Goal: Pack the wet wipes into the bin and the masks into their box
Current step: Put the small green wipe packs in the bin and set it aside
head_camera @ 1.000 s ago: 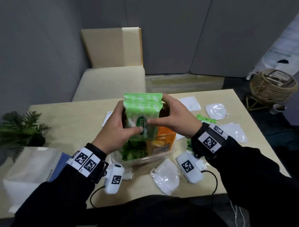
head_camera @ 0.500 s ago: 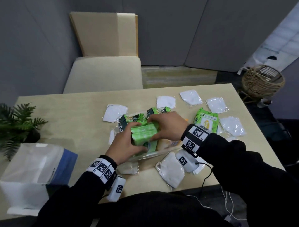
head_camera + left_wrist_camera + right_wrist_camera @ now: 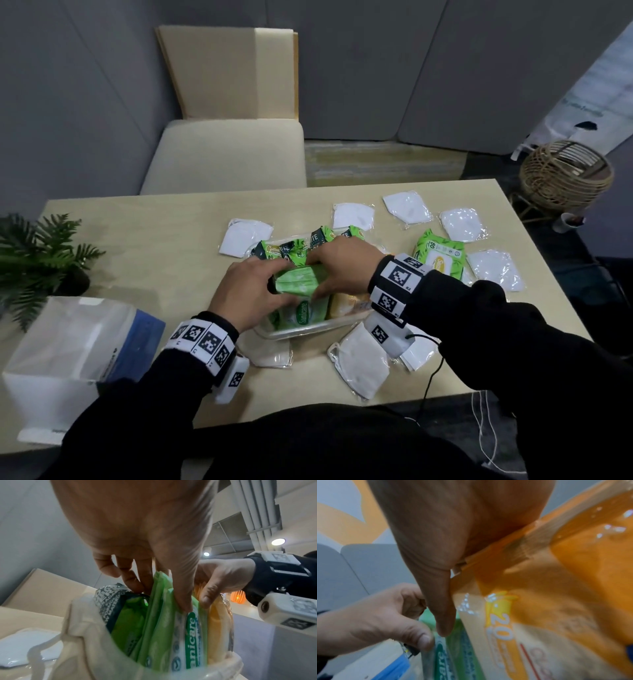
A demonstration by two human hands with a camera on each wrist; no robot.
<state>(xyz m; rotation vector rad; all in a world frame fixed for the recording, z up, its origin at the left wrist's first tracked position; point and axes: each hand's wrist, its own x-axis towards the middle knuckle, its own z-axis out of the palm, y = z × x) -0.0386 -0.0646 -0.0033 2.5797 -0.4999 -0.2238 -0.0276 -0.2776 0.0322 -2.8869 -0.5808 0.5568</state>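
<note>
Inside clear plastic bin (image 3: 310, 331), crinkly green wipes pack (image 3: 298, 281).

A pale wood-grain bench (image 3: 144, 240) carries everything. Near its middle stands a clear plastic bin (image 3: 308, 331), packed with wet-wipe packs set on edge. White folded masks in clear wrappers lie scattered round it: one at the bin's far left (image 3: 245, 236), three along the far edge (image 3: 352, 215), one at the right edge (image 3: 496, 269), two just before the bin (image 3: 363, 366). A green wet-wipe pack with a yellow label (image 3: 440, 255) lies flat to the bin's right. At the left end sit a small potted fern (image 3: 41, 253) and a white-and-blue mask box (image 3: 78, 359).
</note>
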